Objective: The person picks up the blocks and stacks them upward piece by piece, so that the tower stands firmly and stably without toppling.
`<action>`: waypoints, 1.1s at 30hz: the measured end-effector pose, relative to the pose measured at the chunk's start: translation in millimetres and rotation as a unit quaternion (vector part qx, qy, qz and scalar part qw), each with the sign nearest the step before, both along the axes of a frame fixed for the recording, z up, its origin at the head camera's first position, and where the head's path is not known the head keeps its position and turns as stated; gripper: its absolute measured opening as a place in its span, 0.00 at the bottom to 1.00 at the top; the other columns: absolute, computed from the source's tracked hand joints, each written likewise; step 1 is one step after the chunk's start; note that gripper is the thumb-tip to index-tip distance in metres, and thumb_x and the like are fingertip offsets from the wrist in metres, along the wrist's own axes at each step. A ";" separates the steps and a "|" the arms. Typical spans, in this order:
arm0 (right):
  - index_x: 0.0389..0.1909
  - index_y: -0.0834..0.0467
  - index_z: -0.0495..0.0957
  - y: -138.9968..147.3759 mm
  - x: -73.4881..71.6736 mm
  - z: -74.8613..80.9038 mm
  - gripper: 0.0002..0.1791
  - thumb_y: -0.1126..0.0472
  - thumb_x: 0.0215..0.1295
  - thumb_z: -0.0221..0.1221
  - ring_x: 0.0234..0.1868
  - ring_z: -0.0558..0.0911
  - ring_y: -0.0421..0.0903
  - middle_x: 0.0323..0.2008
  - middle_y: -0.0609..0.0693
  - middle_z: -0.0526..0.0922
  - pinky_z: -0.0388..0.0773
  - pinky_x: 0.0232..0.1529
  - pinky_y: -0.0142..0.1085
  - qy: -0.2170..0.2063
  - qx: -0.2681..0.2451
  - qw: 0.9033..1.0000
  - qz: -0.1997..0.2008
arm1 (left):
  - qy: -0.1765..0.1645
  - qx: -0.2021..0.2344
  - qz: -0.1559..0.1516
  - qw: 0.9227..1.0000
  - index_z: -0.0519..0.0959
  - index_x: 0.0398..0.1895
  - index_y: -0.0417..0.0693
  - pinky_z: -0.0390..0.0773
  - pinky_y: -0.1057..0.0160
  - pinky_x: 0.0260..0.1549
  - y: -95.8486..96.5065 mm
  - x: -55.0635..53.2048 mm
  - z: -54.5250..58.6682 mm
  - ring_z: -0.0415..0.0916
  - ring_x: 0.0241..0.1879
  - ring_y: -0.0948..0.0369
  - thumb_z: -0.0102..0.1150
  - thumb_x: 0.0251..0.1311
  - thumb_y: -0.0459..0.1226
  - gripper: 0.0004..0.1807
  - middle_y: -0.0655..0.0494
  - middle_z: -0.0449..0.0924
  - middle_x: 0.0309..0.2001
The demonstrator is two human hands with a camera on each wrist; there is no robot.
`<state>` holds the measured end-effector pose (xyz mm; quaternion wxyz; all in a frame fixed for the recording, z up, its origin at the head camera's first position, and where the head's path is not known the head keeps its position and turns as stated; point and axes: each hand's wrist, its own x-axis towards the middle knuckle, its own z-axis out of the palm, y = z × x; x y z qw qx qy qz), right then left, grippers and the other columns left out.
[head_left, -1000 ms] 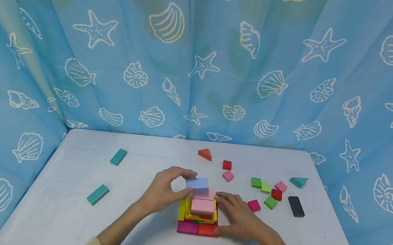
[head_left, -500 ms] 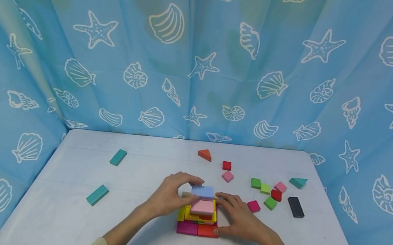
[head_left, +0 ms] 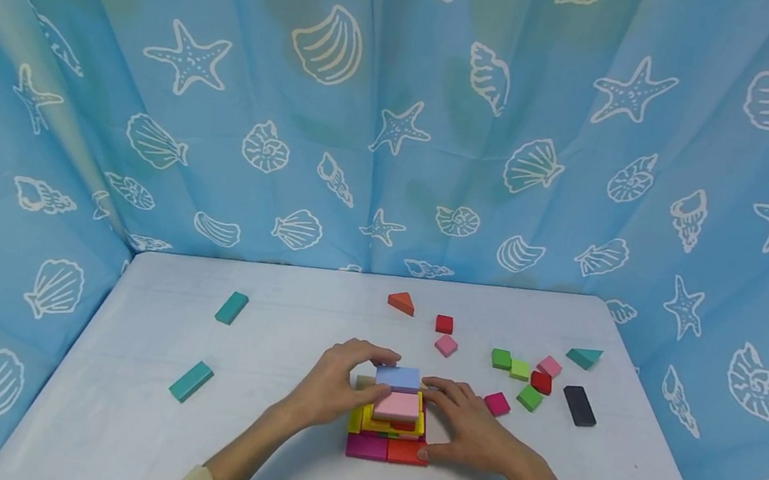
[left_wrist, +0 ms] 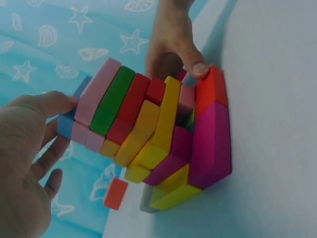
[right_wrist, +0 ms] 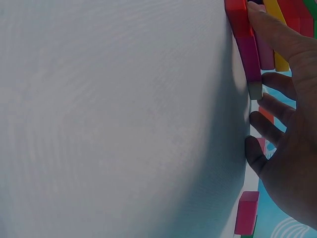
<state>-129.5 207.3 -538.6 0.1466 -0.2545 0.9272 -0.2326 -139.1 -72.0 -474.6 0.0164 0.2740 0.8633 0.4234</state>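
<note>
A stepped tower of coloured wooden blocks stands on the white table. Its top piece is a light blue block, pinched between the thumb and fingers of my left hand. Just below lies a pink block, above green, red and yellow layers. The bottom front row shows a magenta block beside an orange-red block. My right hand rests against the tower's right side, fingers spread, its thumb on the orange-red block. The tower's far side is hidden in the head view.
Two teal blocks lie at the left. An orange triangle and a red cube sit behind the tower. Several small cubes, a teal triangle and a black block lie at the right. A blue shell-patterned curtain hangs around the table.
My left hand has moved right and a little nearer with the blue block, bringing it down onto the tower's top. The right hand has stayed in place.
</note>
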 end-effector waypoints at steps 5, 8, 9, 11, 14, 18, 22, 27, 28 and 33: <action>0.72 0.43 0.67 0.2 -0.1 -0.6 0.48 0.32 0.49 0.71 0.72 0.62 0.53 0.75 0.46 0.60 0.69 0.64 0.61 0.001 -0.002 1.000 0.001 | -0.001 -0.003 -0.004 1.000 0.79 0.62 0.59 0.68 0.42 0.63 -1.0 0.1 0.7 0.74 0.60 0.62 0.69 0.60 0.48 0.25 0.67 0.81 0.57; 0.71 0.42 0.67 -0.1 0.3 -0.8 0.48 0.32 0.49 0.71 0.72 0.61 0.53 0.75 0.45 0.60 0.69 0.64 0.61 -0.001 -0.001 1.000 0.000 | -0.006 -0.014 -0.009 1.000 0.78 0.64 0.64 0.65 0.39 0.64 -4.4 -1.2 0.7 0.71 0.63 0.61 0.69 0.60 0.50 0.27 0.67 0.79 0.60; 0.71 0.42 0.67 -0.2 0.4 -0.8 0.48 0.32 0.49 0.71 0.72 0.61 0.53 0.75 0.45 0.60 0.69 0.64 0.60 -0.001 -0.001 1.000 -0.001 | -0.008 -0.018 -0.009 1.000 0.77 0.64 0.67 0.64 0.38 0.64 -6.6 -2.0 0.7 0.70 0.64 0.61 0.69 0.60 0.51 0.28 0.68 0.78 0.61; 0.71 0.42 0.67 -0.5 0.6 -1.0 0.48 0.32 0.49 0.71 0.72 0.62 0.53 0.74 0.44 0.60 0.70 0.64 0.60 -0.002 -0.002 1.000 -0.002 | -0.006 -0.019 -0.008 1.000 0.76 0.65 0.71 0.63 0.37 0.65 -12.9 -4.4 1.5 0.69 0.65 0.61 0.70 0.59 0.52 0.29 0.70 0.77 0.62; 0.71 0.42 0.67 -0.8 0.7 -0.6 0.48 0.32 0.49 0.71 0.72 0.61 0.52 0.74 0.44 0.60 0.70 0.64 0.60 -0.003 -0.002 1.000 -0.004 | 0.009 -0.004 0.000 1.000 0.75 0.64 0.73 0.66 0.39 0.63 -28.6 -10.9 2.5 0.70 0.63 0.63 0.71 0.58 0.52 0.29 0.72 0.77 0.61; 0.71 0.42 0.67 -1.2 0.7 0.8 0.48 0.32 0.48 0.71 0.72 0.61 0.52 0.74 0.44 0.61 0.70 0.63 0.61 -0.003 -0.004 1.000 -0.008 | 0.038 0.016 0.028 0.999 0.77 0.63 0.68 0.72 0.42 0.58 -60.4 -25.4 -0.4 0.73 0.57 0.63 0.71 0.59 0.48 0.27 0.72 0.79 0.58; 0.71 0.42 0.67 -0.9 1.3 2.3 0.48 0.32 0.48 0.71 0.72 0.61 0.52 0.74 0.44 0.61 0.70 0.63 0.60 -0.004 -0.002 1.000 -0.009 | 0.064 0.021 0.076 0.995 0.78 0.63 0.60 0.74 0.42 0.52 -99.5 -43.6 -9.9 0.75 0.54 0.60 0.71 0.60 0.47 0.27 0.64 0.81 0.56; 0.71 0.42 0.67 -0.8 1.5 2.7 0.48 0.32 0.49 0.71 0.71 0.62 0.52 0.74 0.44 0.61 0.70 0.64 0.60 -0.003 -0.001 1.000 -0.006 | 0.048 0.000 0.160 0.986 0.78 0.63 0.53 0.72 0.42 0.52 -148.3 -62.4 -26.2 0.76 0.53 0.54 0.70 0.62 0.45 0.26 0.54 0.82 0.55; 0.71 0.42 0.67 -0.7 1.4 2.8 0.48 0.32 0.48 0.71 0.71 0.62 0.52 0.74 0.44 0.61 0.71 0.63 0.60 -0.003 -0.002 1.000 -0.006 | 0.039 -0.012 0.182 0.982 0.78 0.63 0.53 0.73 0.43 0.53 -156.9 -64.9 -29.0 0.76 0.53 0.53 0.69 0.62 0.44 0.25 0.53 0.82 0.55; 0.71 0.42 0.67 -0.4 1.2 3.4 0.48 0.33 0.49 0.72 0.71 0.62 0.52 0.74 0.44 0.61 0.71 0.63 0.60 -0.002 -0.002 1.000 -0.005 | -0.003 -0.061 0.263 0.963 0.78 0.63 0.47 0.72 0.41 0.57 -189.7 -71.7 -35.7 0.74 0.58 0.46 0.66 0.65 0.40 0.23 0.44 0.79 0.58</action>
